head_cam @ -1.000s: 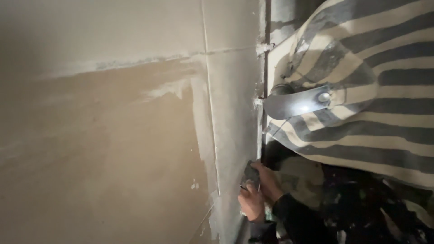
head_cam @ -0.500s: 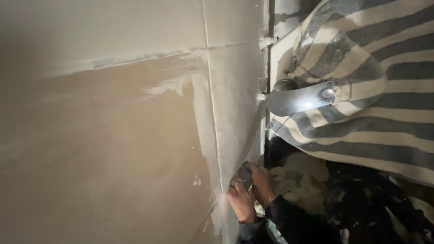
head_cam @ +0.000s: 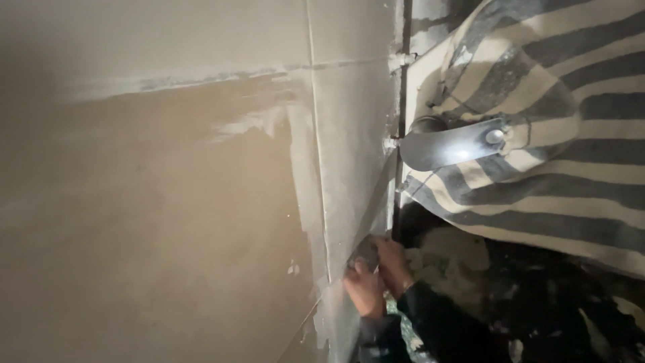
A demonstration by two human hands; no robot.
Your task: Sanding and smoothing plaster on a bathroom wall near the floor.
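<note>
My two hands work low against the edge of a large beige wall tile (head_cam: pixel 349 154). My left hand (head_cam: pixel 365 290) presses a small grey tool (head_cam: pixel 366 254) against the tile's lower edge. My right hand (head_cam: pixel 395 265) is closed on the same tool from the right side. Both wrists wear dark sleeves that come up from the bottom of the view. What kind of tool it is stays unclear in the dim light.
A wider tile (head_cam: pixel 148 222) smeared with pale residue fills the left, with a vertical joint (head_cam: pixel 319 175) between the tiles. A person in a striped beige-and-grey garment (head_cam: pixel 551 134) with a lit lamp (head_cam: pixel 457 144) leans close on the right. Dark rubble (head_cam: pixel 537 302) lies below.
Both hands have shifted a little left and up along the tile's lower edge, staying on the grey tool. The striped person and lamp hold about the same place.
</note>
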